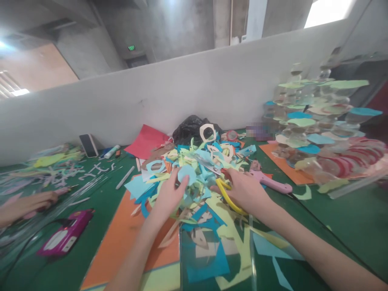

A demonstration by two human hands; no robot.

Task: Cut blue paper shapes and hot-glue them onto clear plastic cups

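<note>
My right hand (244, 190) is closed round a pair of scissors (224, 188) with yellow and red handles, blades pointing up-left over the paper heap. My left hand (169, 194) pinches a light blue round paper piece (187, 173) beside the blades. Both hands rest on a heap of paper scraps (200, 161) in blue, yellow and white, spread over a green table (100, 202).
An orange sheet (121, 238) lies under my left arm. A pink glue gun (269, 182) sits right of my hand. A stack of clear cups with paper pieces (318, 125) fills the right. At far left another person's hand (27, 202), a magenta device (65, 234), a phone (88, 144).
</note>
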